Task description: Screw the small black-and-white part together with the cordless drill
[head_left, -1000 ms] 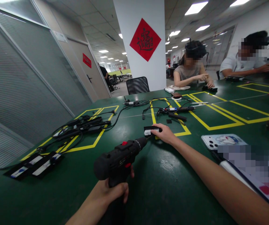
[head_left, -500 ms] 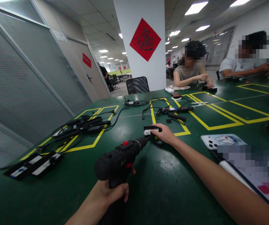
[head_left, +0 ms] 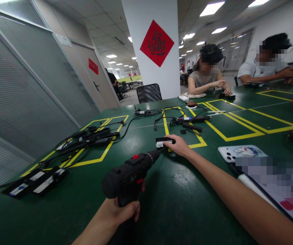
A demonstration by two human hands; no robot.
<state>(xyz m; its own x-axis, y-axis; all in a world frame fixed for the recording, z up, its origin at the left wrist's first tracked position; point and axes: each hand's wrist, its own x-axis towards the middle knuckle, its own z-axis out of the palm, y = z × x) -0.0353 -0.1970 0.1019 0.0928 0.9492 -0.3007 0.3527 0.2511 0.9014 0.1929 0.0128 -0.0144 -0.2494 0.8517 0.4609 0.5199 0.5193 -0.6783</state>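
My left hand [head_left: 122, 212] is wrapped round the grip of a black cordless drill [head_left: 128, 172] with red buttons. The drill points away and to the right. Its thin bit reaches close to a small black piece with a white label [head_left: 160, 143]; whether the tip touches it I cannot tell. The fingers of my right hand [head_left: 178, 145] are closed on that piece at its right end, low over the green table [head_left: 167, 207]. My fingers hide part of the piece.
Dark cables and adapters [head_left: 92, 137] lie at left, near black-and-white strips [head_left: 36, 183]. Beyond my right hand are a pen-like tool [head_left: 197, 118] and a black bar [head_left: 192, 127]. A phone [head_left: 243, 153] lies at right. Two people sit across the table.
The whole view has shifted very slightly. Both hands, the drill and the labelled piece keep nearly the same places relative to each other.
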